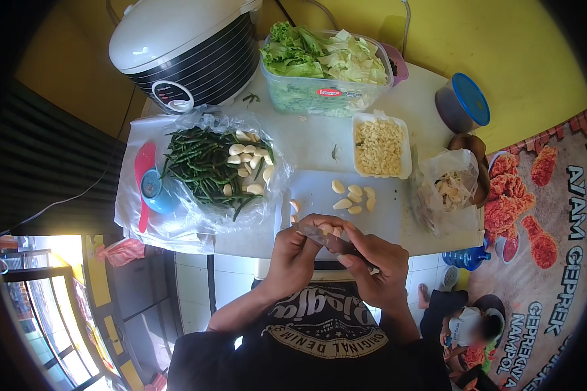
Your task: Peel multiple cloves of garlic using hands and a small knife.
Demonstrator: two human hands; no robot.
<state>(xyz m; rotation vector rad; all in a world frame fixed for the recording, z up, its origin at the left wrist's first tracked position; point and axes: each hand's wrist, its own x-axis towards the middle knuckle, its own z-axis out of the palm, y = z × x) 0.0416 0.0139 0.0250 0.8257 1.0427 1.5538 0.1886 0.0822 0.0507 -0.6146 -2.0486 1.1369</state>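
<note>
My right hand [379, 261] grips a small knife [325, 239], its blade pointing left across my left hand [296, 251]. The left fingers curl around a small pale piece, apparently a garlic clove [326, 231], mostly hidden by fingers and blade. Both hands are over the near edge of a white cutting board [313, 188]. Several peeled garlic cloves [354, 197] lie loose on the board. Beside my left hand are garlic cloves with brownish skin [295, 206]. Green chillies [195, 161] and more peeled garlic [247, 159] rest on a clear plastic bag to the left.
Behind the board stand a rice cooker [191, 54], a plastic tub of lettuce and cabbage [323, 93] and a white container of chopped pale pieces [379, 146]. At right are a bag of peelings [450, 188] and a blue-lidded container [464, 102]. A person [469, 325] sits on the lower right.
</note>
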